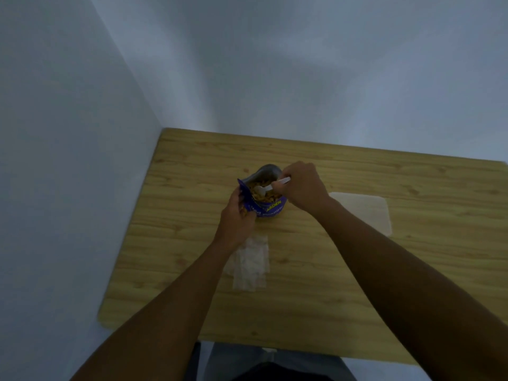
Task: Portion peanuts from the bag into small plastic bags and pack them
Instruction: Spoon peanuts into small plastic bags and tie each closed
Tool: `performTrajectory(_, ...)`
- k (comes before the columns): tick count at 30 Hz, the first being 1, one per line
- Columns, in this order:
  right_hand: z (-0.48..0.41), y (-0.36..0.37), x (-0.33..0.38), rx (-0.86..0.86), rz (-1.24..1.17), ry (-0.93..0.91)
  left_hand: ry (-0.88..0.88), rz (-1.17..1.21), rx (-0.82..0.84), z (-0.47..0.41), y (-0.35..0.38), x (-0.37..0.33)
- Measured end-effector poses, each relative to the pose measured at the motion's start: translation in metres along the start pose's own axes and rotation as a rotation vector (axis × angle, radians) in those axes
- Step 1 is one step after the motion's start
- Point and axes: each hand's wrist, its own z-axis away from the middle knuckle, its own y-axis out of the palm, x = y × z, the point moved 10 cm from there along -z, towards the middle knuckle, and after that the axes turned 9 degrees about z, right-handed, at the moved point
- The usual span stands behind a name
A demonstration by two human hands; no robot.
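A purple peanut bag (pixel 268 207) stands open on the wooden table (pixel 302 284), with peanuts (pixel 261 194) showing inside. My left hand (pixel 237 218) grips the bag's near left edge and holds the mouth open. My right hand (pixel 302 188) pinches the handle of a white plastic spoon (pixel 270 187), whose bowl dips into the peanuts. A small clear plastic bag (pixel 251 264) lies flat on the table just in front of the peanut bag, partly under my left wrist.
A flat stack of clear plastic bags (pixel 365 210) lies to the right of the peanut bag. A single peanut (pixel 246 170) sits behind the bag. Walls close in on the left and far sides of the table.
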Motion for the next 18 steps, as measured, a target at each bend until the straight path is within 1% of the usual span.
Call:
performTrajectory(2,0.002,-0.003,-0.006,0.006,0.015,0.031,-0.001,-0.015,0.005,0.001,0.0,0.0)
performTrajectory(4,0.007,-0.004,-0.011,-0.001,0.053,0.024,-0.006,-0.036,0.009,0.003,-0.001,-0.002)
performTrajectory(7,0.023,-0.009,-0.02,-0.105,0.024,0.023,-0.003,-0.101,0.011,0.008,0.0,-0.005)
performTrajectory(10,0.047,-0.02,-0.033,-0.309,-0.211,0.085,-0.023,-0.201,0.023,0.017,0.0,-0.002)
performTrajectory(12,0.067,-0.021,-0.048,-0.436,-0.372,0.191,-0.029,-0.271,0.036,0.022,-0.001,0.002)
performTrajectory(13,0.077,-0.016,-0.056,-0.463,-0.419,0.248,-0.04,-0.311,0.047,0.025,-0.002,0.004)
performTrajectory(15,0.094,0.004,-0.068,-0.437,-0.416,0.335,-0.053,-0.392,0.069,0.031,-0.003,0.012)
performTrajectory(18,0.112,0.052,-0.075,-0.226,-0.297,0.35,-0.058,-0.481,0.1,0.039,-0.005,0.027)
